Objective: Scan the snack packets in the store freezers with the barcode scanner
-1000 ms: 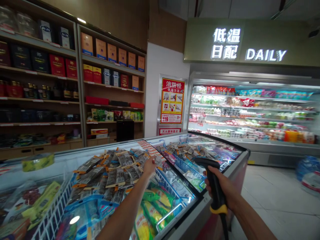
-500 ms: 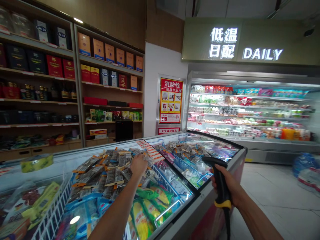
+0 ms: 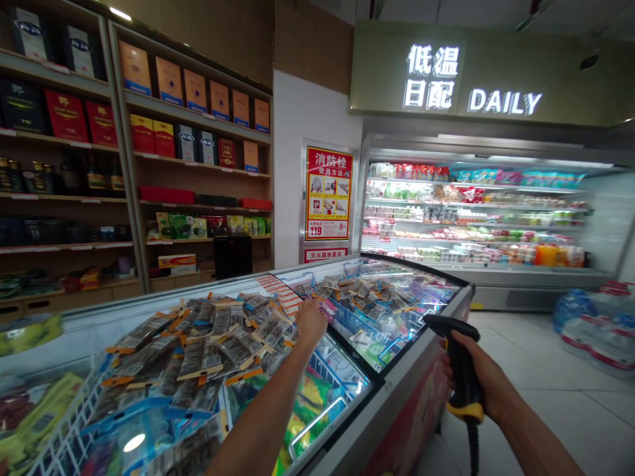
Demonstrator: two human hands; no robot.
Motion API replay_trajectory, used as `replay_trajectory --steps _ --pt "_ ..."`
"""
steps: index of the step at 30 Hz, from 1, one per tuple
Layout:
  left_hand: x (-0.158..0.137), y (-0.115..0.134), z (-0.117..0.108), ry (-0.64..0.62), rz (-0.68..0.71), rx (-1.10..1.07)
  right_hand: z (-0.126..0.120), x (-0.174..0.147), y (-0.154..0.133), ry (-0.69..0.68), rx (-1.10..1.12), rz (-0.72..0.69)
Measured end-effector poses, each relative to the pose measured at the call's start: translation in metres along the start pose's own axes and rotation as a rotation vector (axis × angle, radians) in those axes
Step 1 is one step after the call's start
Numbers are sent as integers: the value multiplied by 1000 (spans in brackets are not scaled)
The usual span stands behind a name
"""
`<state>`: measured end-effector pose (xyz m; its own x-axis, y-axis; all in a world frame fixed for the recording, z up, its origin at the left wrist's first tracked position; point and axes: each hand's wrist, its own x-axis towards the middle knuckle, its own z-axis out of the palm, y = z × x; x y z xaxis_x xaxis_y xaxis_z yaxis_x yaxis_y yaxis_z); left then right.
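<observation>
While the right hand is grasping a black scanner outside the freezer, the left hand is hovering beside heaped packets, its grip being unreadable; these are lying loosely, so a brushing forearm could be dislodging some.

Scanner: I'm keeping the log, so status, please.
Right hand gripping scanner. Left hand beside heaped packets, grip unclear. Left forearm partly hiding green-and-yellow bags.

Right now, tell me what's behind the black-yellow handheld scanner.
A grey-rimmed chest freezer and pale floor tiles; what the scanner and right hand cover can't be seen.
</observation>
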<state>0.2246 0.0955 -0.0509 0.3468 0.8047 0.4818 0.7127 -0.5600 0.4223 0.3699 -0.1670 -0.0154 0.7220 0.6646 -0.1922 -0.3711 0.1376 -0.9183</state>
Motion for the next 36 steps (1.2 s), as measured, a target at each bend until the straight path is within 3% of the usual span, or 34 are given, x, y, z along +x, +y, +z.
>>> replay_trajectory --steps 8,13,19,21,26,29,33,36 --pt "6 72 90 -386 336 -72 -33 14 0 123 32 58" --pt "12 95 115 -463 327 -373 -48 21 0 175 29 65" --pt "1 96 108 -436 292 -606 -40 22 0 142 41 80" --pt "-2 91 100 -443 262 -598 -33 21 1 120 53 76" --pt "-2 76 91 -296 70 -446 -18 11 2 64 67 79" --pt "-1 74 94 -394 -10 -478 -14 6 4 42 57 90" --pt "2 78 93 -603 -223 -700 -9 2 5 32 45 113" --pt "3 76 81 -636 -383 -879 0 -2 5 -22 44 112"
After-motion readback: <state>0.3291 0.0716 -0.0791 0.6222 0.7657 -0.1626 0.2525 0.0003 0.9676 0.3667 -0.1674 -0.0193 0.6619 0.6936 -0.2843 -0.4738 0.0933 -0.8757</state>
